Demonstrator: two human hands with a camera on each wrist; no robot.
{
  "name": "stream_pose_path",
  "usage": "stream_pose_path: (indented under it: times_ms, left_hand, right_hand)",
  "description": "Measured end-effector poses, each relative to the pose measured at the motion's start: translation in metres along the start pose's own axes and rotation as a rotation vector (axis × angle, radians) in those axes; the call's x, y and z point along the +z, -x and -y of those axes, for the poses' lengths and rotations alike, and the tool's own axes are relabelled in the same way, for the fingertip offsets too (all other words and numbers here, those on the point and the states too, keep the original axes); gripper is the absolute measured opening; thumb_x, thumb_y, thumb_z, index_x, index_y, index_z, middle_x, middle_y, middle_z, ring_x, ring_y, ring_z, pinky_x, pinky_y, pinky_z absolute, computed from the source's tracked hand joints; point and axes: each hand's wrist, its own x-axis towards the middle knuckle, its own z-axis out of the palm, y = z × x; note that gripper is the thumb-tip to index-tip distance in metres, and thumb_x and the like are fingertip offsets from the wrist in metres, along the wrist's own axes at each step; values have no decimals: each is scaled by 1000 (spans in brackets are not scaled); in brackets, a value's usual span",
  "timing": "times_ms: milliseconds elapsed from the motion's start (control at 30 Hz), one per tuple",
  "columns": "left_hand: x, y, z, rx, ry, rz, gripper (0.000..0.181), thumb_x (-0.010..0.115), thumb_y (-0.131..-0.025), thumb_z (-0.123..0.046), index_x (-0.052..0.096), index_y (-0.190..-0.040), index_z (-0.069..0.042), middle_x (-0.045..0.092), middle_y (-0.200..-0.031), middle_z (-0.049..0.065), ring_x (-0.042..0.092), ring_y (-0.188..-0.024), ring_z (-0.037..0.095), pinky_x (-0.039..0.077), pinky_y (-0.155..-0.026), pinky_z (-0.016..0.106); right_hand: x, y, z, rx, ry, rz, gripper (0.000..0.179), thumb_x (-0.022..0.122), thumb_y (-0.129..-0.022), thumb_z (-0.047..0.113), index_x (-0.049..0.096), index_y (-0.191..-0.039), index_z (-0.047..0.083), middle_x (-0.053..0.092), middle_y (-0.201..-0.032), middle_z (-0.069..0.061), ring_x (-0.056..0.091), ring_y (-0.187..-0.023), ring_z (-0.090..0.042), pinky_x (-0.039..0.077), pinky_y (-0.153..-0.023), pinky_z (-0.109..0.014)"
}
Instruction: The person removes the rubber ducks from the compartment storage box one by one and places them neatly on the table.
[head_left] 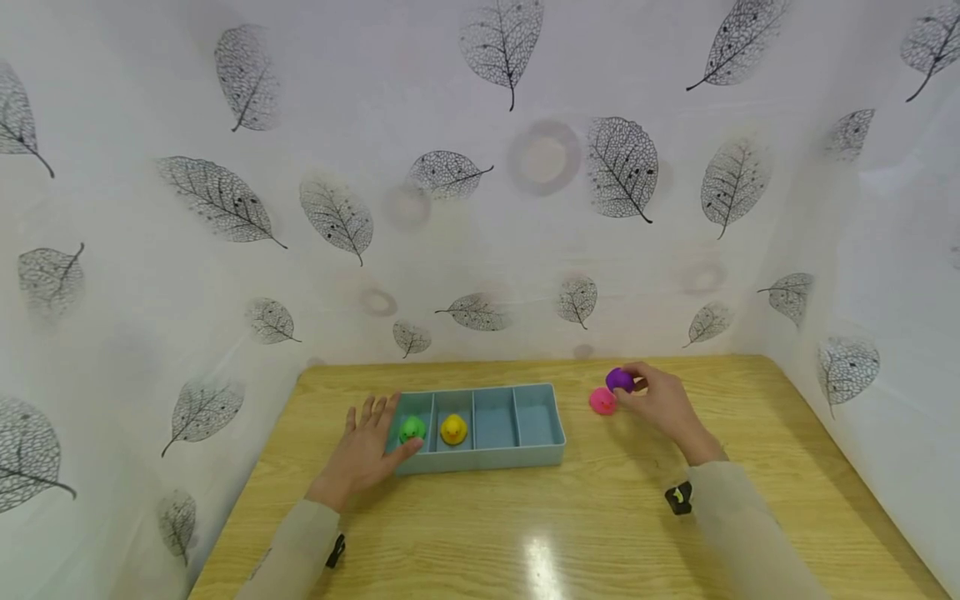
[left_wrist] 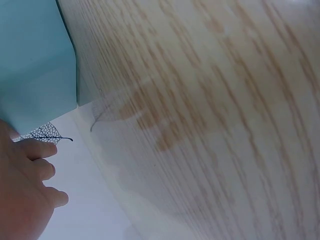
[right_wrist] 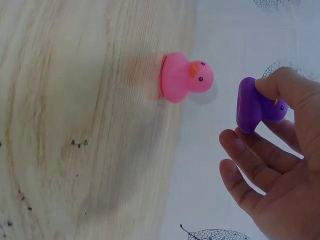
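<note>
In the head view a blue-grey tray (head_left: pixel 480 459) with several compartments stands on the table. A green rubber duck (head_left: pixel 412 430) sits in its leftmost compartment and a yellow rubber duck (head_left: pixel 453 430) in the one beside it. My left hand (head_left: pixel 363 454) rests on the tray's left end, fingers spread along the edge and thumb over the front rim. Off to the right, my right hand (head_left: pixel 663 406) pinches a purple rubber duck (right_wrist: pixel 255 106) between thumb and fingers, lifted off the table. A pink rubber duck (right_wrist: pixel 180 78) stands upright on the wood, close to the held duck.
The wooden table (head_left: pixel 480 533) ends at a white leaf-patterned sheet (head_left: pixel 420 275), which hangs behind it and along both sides. Small dark specks (right_wrist: pixel 79 143) mark the tabletop near the pink duck.
</note>
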Motion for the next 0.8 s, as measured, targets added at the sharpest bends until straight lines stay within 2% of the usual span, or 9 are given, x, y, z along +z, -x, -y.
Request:
stream_pose_path:
  times_ms: [167, 367, 567, 800]
  left_hand:
    - [0, 0, 1, 4, -4, -6, 95, 53, -103, -63, 15, -170, -8, 31, -167, 33, 18, -159, 53, 7, -126, 75]
    - [1, 0, 2, 8, -8, -5, 96, 53, -102, -64, 14, -170, -10, 31, -167, 32, 18, -159, 53, 8, -126, 75]
    - [2, 0, 3, 16, -17, -17, 95, 54, -102, -63, 15, -170, -9, 32, -167, 32, 19, -159, 53, 9, -126, 75]
    - [3, -1, 4, 15, -32, -12, 96, 53, -102, -64, 14, -170, -9, 32, -167, 32, 20, -159, 53, 10, -126, 76]
  right_hand:
    - [-2, 2, -5, 3, 6, -9, 44, 77, -95, 18, 66, -132, -2, 73, -121, -26, 71, -105, -40, 59, -84, -50]
    - [-6, 6, -11, 25, 1, -4, 44, 75, -96, 17, 64, -133, -5, 70, -127, -29, 70, -107, -42, 58, -88, -54]
    - [-6, 8, -24, 47, 7, 5, 46, 74, -97, 18, 63, -135, -5, 69, -130, -29, 69, -109, -41, 57, -85, -46]
    - [-4, 9, -36, 85, -9, 18, 48, 74, -98, 21, 62, -136, -5, 68, -131, -30, 68, -113, -44, 58, -92, -57]
